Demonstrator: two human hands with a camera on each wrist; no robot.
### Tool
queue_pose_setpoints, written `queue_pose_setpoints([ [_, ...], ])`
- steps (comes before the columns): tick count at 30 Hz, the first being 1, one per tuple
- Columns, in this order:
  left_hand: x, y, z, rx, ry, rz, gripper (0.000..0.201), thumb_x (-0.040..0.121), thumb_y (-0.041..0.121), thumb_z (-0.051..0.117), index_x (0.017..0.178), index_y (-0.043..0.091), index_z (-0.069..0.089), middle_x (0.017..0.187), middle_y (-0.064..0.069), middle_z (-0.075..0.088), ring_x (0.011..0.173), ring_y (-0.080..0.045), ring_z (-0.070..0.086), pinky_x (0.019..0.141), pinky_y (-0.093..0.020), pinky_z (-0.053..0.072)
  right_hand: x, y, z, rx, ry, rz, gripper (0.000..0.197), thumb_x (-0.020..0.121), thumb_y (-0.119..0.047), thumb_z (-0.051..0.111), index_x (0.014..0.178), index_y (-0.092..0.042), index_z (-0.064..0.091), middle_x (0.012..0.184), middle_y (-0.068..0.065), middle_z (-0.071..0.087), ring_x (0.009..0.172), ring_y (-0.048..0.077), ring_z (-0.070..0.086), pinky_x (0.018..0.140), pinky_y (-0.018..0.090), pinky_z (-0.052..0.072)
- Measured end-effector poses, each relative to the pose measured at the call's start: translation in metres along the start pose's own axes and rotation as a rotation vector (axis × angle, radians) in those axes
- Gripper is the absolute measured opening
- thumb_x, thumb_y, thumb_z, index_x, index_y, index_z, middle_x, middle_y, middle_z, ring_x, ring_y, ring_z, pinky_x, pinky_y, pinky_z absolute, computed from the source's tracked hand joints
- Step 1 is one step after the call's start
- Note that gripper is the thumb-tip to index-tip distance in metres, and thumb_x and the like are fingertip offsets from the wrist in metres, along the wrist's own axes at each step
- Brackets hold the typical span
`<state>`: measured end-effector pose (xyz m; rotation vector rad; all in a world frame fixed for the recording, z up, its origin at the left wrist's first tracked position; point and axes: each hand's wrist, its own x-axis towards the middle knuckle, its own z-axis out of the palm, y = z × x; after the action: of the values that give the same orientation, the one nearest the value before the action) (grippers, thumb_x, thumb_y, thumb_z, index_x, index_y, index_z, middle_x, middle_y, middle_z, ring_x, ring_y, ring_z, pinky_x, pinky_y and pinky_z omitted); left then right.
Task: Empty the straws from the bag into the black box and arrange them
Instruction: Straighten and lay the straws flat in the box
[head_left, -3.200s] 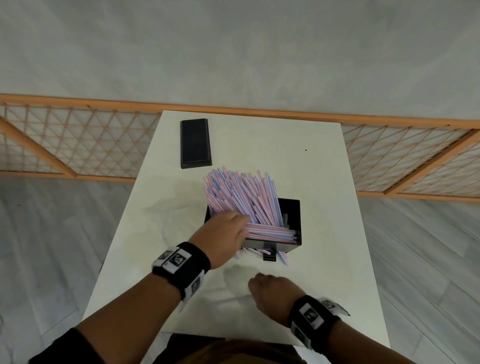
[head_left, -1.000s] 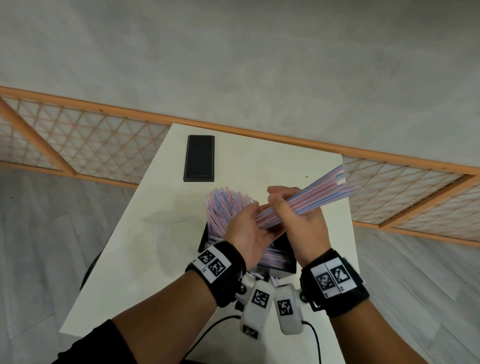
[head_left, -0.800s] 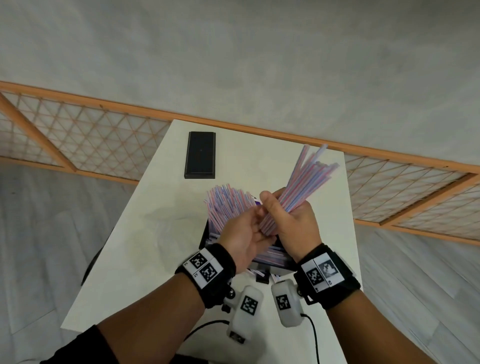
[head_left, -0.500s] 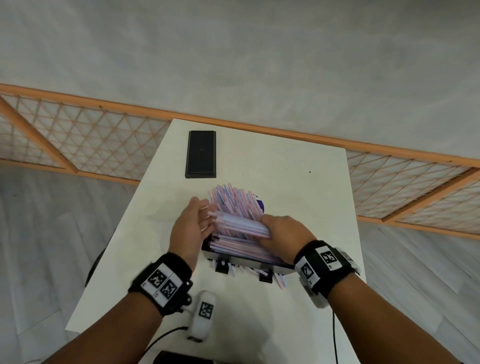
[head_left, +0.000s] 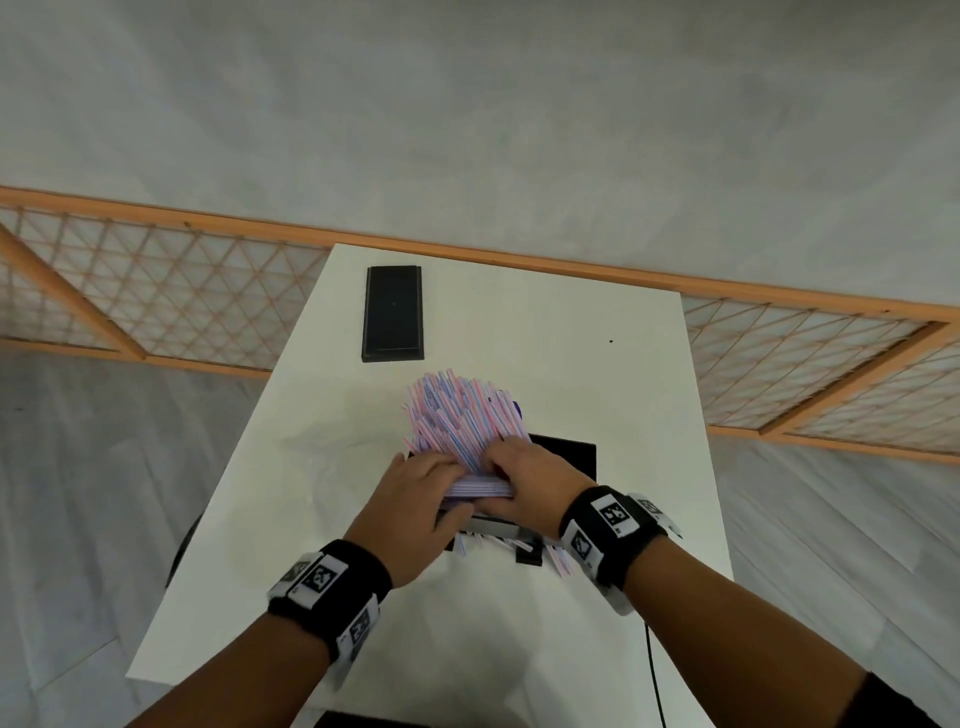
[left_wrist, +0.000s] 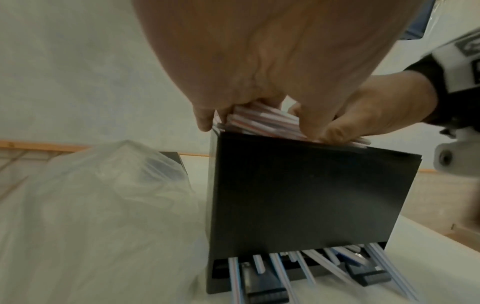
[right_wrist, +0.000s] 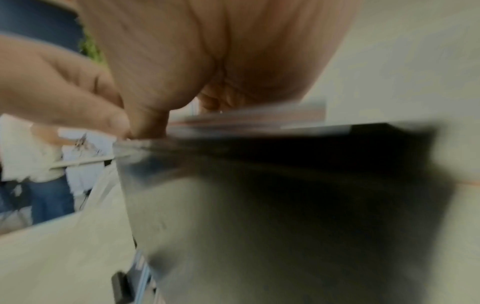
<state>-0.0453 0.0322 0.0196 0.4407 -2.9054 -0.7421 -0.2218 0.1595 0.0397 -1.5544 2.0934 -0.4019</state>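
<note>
The black box (head_left: 566, 453) stands mid-table, and a fan of pink, blue and white straws (head_left: 460, 413) leans out of its far left side. A flat bundle of straws (head_left: 480, 488) lies across its near edge. My left hand (head_left: 444, 480) curls over the bundle's left end, and my right hand (head_left: 501, 462) grips it from the right. In the left wrist view my left fingers (left_wrist: 205, 121) wrap the straw ends above the box front (left_wrist: 311, 195), with my right hand (left_wrist: 350, 121) beside them. Loose straws (left_wrist: 306, 265) poke from the slot at the bottom. The right wrist view is blurred.
A black lid (head_left: 393, 313) lies flat at the table's far left. The crumpled clear plastic bag (left_wrist: 98, 205) sits right beside the box's left wall. The table edge (head_left: 218, 545) is close on the left. Orange lattice panels (head_left: 156, 291) stand beyond the table.
A second ago my right hand held a straw bundle up in the air. It has come down onto the box, and both hands have closed together on the bundle at the near edge.
</note>
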Motion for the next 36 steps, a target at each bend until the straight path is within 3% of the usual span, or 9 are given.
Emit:
queue_pose_setpoints([
  [2, 0.003, -0.003, 0.004, 0.070, -0.013, 0.019, 0.036, 0.101, 0.046, 0.044, 0.122, 0.026, 0.064, 0.119, 0.010, 0.061, 0.108, -0.015, 0.056, 0.100, -0.035, 0.039, -0.009, 0.005, -0.004, 0.052, 0.064, 0.006, 0.039, 0.081, -0.050, 0.075, 0.096, -0.018, 0.058, 0.093, -0.004, 0.055, 0.082, 0.015, 0.051, 0.074, 0.032, 0.046],
  [5, 0.005, -0.005, 0.006, 0.126, -0.002, 0.043, 0.032, 0.105, 0.039, 0.039, 0.119, 0.026, 0.064, 0.116, 0.010, 0.063, 0.108, -0.016, 0.057, 0.103, -0.034, 0.035, -0.025, 0.015, -0.020, 0.012, 0.080, 0.087, 0.036, 0.084, -0.047, 0.074, 0.107, -0.021, 0.063, 0.104, -0.003, 0.061, 0.091, 0.016, 0.058, 0.084, 0.035, 0.051],
  [7, 0.005, -0.008, 0.006, 0.150, -0.002, 0.056, 0.027, 0.100, 0.028, 0.050, 0.122, 0.025, 0.065, 0.118, 0.007, 0.063, 0.108, -0.017, 0.057, 0.106, -0.034, 0.033, -0.033, 0.022, -0.028, -0.051, 0.000, 0.166, 0.040, 0.087, -0.050, 0.068, 0.113, -0.020, 0.062, 0.112, -0.001, 0.061, 0.098, 0.019, 0.060, 0.088, 0.037, 0.051],
  [11, 0.005, -0.010, 0.005, 0.213, -0.072, 0.016, 0.049, 0.082, 0.015, 0.068, 0.129, 0.027, 0.064, 0.122, 0.005, 0.063, 0.110, -0.022, 0.060, 0.104, -0.040, 0.042, -0.038, 0.025, -0.024, -0.092, -0.159, 0.205, 0.049, 0.086, -0.070, 0.055, 0.105, -0.025, 0.060, 0.103, -0.003, 0.058, 0.091, 0.019, 0.059, 0.082, 0.037, 0.052],
  [15, 0.004, -0.001, 0.007, 0.278, -0.017, 0.060, 0.030, 0.100, 0.040, 0.049, 0.125, 0.027, 0.062, 0.115, 0.009, 0.064, 0.105, -0.020, 0.061, 0.098, -0.039, 0.043, -0.032, 0.018, -0.017, -0.155, -0.287, 0.224, 0.061, 0.072, -0.084, 0.058, 0.098, -0.029, 0.056, 0.094, -0.006, 0.059, 0.083, 0.016, 0.059, 0.073, 0.032, 0.052],
  [19, 0.000, 0.001, 0.015, 0.249, -0.073, 0.092, 0.067, 0.091, 0.081, 0.040, 0.125, 0.026, 0.058, 0.115, 0.012, 0.060, 0.106, -0.013, 0.055, 0.108, -0.037, 0.038, -0.013, 0.014, -0.014, -0.229, -0.434, 0.300, 0.070, 0.064, -0.077, 0.073, 0.108, -0.024, 0.059, 0.098, -0.001, 0.066, 0.085, 0.019, 0.063, 0.076, 0.032, 0.055],
  [26, 0.006, -0.006, 0.028, 0.252, -0.044, 0.086, 0.052, 0.091, 0.068, 0.042, 0.118, 0.026, 0.059, 0.108, 0.009, 0.063, 0.098, -0.018, 0.058, 0.094, -0.033, 0.044, 0.013, 0.013, -0.017, -0.260, -0.608, 0.370, 0.091, 0.033, -0.086, 0.073, 0.098, -0.022, 0.074, 0.088, 0.003, 0.077, 0.080, 0.022, 0.075, 0.074, 0.036, 0.063],
  [32, 0.010, -0.010, 0.027, 0.246, -0.102, 0.081, 0.055, 0.093, 0.069, 0.038, 0.126, 0.028, 0.055, 0.116, 0.009, 0.061, 0.105, -0.016, 0.056, 0.097, -0.032, 0.041, 0.004, 0.007, -0.018, -0.269, -0.503, 0.327, 0.069, 0.053, -0.071, 0.082, 0.100, -0.022, 0.065, 0.090, 0.000, 0.070, 0.078, 0.018, 0.067, 0.073, 0.033, 0.061],
  [36, 0.009, -0.010, 0.027, 0.219, -0.079, 0.098, 0.053, 0.094, 0.067, 0.041, 0.124, 0.026, 0.057, 0.112, 0.007, 0.063, 0.102, -0.017, 0.059, 0.095, -0.033, 0.046, -0.011, 0.004, -0.019, -0.250, -0.369, 0.316, 0.065, 0.063, -0.071, 0.078, 0.104, -0.024, 0.059, 0.094, -0.002, 0.066, 0.080, 0.018, 0.062, 0.068, 0.029, 0.051],
])
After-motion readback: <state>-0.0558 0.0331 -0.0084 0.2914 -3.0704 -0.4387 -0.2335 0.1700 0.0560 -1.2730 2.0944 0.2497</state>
